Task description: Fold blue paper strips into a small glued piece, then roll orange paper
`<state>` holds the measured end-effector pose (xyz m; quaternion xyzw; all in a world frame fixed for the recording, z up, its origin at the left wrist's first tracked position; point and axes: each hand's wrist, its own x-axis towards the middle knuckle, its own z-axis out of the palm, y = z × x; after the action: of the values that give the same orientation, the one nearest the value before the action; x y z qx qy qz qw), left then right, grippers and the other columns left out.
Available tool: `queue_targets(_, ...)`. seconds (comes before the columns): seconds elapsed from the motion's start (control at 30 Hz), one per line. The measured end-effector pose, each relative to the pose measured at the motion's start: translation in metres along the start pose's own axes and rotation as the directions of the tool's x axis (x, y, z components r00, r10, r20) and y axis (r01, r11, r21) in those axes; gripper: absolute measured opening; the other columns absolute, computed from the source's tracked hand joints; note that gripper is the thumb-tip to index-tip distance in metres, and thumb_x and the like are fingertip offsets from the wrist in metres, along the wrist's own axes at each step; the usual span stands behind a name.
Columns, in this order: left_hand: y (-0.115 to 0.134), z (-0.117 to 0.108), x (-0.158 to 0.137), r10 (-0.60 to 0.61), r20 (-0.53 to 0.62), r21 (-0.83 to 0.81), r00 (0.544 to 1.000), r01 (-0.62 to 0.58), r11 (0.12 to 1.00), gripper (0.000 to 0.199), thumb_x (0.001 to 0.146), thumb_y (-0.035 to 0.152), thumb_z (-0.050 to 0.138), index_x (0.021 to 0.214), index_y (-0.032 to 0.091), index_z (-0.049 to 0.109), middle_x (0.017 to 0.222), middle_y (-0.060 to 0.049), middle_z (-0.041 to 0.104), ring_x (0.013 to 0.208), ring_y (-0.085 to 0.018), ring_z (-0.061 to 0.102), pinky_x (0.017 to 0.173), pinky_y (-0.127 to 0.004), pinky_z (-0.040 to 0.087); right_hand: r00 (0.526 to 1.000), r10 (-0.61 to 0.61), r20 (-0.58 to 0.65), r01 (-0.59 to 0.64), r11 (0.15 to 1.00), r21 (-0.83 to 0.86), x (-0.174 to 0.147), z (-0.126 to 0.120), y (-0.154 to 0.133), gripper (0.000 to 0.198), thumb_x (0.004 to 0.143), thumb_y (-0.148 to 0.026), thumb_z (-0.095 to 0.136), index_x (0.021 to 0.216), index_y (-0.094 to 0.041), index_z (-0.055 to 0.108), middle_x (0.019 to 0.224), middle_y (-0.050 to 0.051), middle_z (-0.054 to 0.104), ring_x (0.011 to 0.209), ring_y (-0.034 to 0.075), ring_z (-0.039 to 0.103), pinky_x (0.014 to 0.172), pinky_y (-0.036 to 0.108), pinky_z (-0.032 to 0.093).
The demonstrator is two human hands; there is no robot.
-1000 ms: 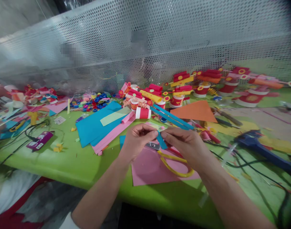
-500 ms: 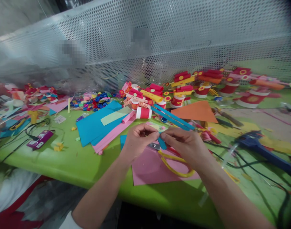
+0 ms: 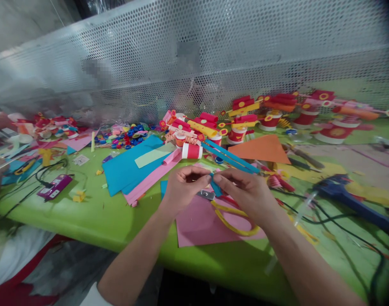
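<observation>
Between the fingertips of both hands is a short strip of blue paper (image 3: 216, 189). My left hand (image 3: 184, 190) pinches its upper end, and my right hand (image 3: 248, 191) pinches it from the other side with the thumb in front. Fingers hide most of the strip's top. Under the hands lie scissors with yellow and red handles (image 3: 237, 229), resting on a pink paper sheet (image 3: 194, 231). A paper cup with a red band (image 3: 192, 151) lies on its side just beyond the hands.
Blue sheets (image 3: 118, 170) lie left, an orange sheet (image 3: 261, 148) back right. A blue glue gun (image 3: 344, 195) with cables sits right. Finished cup models (image 3: 271, 121) line the back by a perforated metal panel (image 3: 133, 55). A purple power strip (image 3: 56, 187) and another person's arm are left.
Both hands have drawn slightly closer together on the blue strip, and less of it shows between them. The rest of the table stays as it was.
</observation>
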<state>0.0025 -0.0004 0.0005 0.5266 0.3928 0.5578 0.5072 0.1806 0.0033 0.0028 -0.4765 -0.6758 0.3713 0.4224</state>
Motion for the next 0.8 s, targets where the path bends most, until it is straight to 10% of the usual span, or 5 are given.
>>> queue_targets(0.8,-0.0050,0.0026,0.0001,0.011,-0.045,0.092,0.999,-0.007,0.996,0.012,0.073,0.021,0.082,0.084,0.017,0.078,0.076,-0.003,0.075,0.067,-0.015,0.070,0.064,-0.029,0.058,0.982,-0.165,-0.087,0.165,0.986,-0.013,-0.0008,0.0005,-0.0019,0.019,0.090,-0.036,0.068,0.093,-0.019,0.076,0.085,0.004,0.073,0.071,0.016,0.065,0.061,0.028,0.052)
